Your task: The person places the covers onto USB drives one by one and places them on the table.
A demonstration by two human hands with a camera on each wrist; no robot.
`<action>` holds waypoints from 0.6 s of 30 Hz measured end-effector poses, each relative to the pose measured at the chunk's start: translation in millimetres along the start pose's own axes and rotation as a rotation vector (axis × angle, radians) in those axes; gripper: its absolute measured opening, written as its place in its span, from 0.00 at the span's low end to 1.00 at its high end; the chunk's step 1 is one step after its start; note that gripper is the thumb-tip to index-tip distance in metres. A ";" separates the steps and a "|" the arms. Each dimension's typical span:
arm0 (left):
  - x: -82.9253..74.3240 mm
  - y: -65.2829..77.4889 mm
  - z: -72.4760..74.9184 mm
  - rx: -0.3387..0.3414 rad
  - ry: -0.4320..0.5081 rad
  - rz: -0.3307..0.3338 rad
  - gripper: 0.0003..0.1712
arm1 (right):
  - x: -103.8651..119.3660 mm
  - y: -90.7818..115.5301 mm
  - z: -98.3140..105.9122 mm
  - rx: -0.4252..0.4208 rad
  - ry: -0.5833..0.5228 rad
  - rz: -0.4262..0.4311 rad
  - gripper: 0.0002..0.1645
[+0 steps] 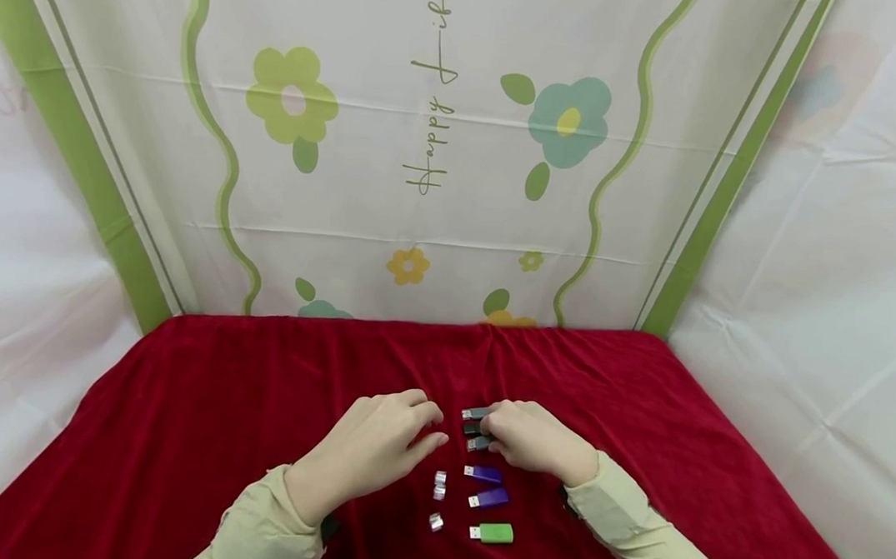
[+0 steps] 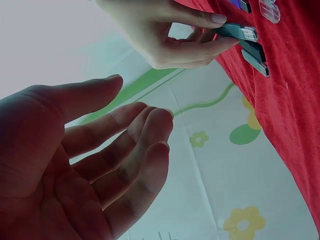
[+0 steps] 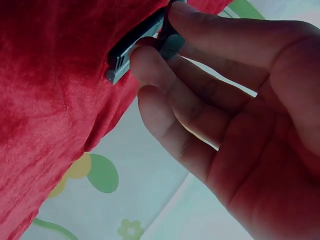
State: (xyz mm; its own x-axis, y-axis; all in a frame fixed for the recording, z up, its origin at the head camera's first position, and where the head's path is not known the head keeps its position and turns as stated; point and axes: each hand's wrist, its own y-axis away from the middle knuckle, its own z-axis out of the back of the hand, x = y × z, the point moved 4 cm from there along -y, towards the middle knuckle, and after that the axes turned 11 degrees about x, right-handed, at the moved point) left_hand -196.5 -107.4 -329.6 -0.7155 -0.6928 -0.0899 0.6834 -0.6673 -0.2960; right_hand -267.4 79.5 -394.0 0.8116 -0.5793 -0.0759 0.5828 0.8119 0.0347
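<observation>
My right hand (image 1: 534, 437) pinches a grey USB stick (image 1: 477, 443) between thumb and fingertips, its metal plug pointing left. In the left wrist view, the held grey stick (image 2: 235, 31) overlaps a black USB stick (image 2: 254, 50). Beyond it lies another grey USB stick (image 1: 475, 413), alongside the black one. My left hand (image 1: 381, 443) hovers left of the row with its fingers loosely bent and nothing in them. Below the right hand, two purple USB sticks (image 1: 488, 474) and a green USB stick (image 1: 495, 532) lie on the cloth, plugs facing left.
Small clear pieces (image 1: 440, 478) lie left of the purple and green sticks, near my left wrist. A dark red cloth (image 1: 209, 419) covers the table. Behind it hangs a white curtain (image 1: 369, 184) with printed flowers, and white sheets hang on both sides.
</observation>
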 end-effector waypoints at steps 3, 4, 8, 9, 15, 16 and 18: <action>0.1 -0.1 -0.2 0.003 -0.006 0.003 0.08 | 2.1 0.0 1.3 -0.016 0.025 0.003 0.12; -0.1 -0.2 -0.1 0.003 -0.009 0.004 0.08 | 2.5 0.2 1.4 -0.022 0.032 0.002 0.13; -0.6 -0.6 0.0 0.007 -0.020 0.006 0.08 | 3.2 0.7 0.9 -0.046 0.038 0.000 0.14; -0.7 -0.7 0.0 0.008 -0.023 0.007 0.08 | 3.1 0.5 0.6 -0.047 0.026 0.001 0.14; -1.1 -0.8 -0.6 0.021 -0.021 0.010 0.08 | 2.4 -1.9 -2.3 -0.030 -0.081 0.024 0.14; -1.2 -0.7 -0.6 0.023 -0.017 0.010 0.08 | 2.4 -2.0 -2.7 -0.030 -0.084 0.025 0.14; -1.5 -0.7 -0.6 0.028 -0.014 0.009 0.08 | 2.8 -1.9 -2.4 -0.030 -0.083 0.024 0.14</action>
State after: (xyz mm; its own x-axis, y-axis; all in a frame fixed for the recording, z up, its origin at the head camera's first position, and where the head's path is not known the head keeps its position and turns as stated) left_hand -196.0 -105.7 -329.7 -0.7070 -0.7027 -0.0795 0.6941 -0.6681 -0.2681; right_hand -266.4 76.5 -396.7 0.8265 -0.5629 0.0074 0.5629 0.8265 0.0059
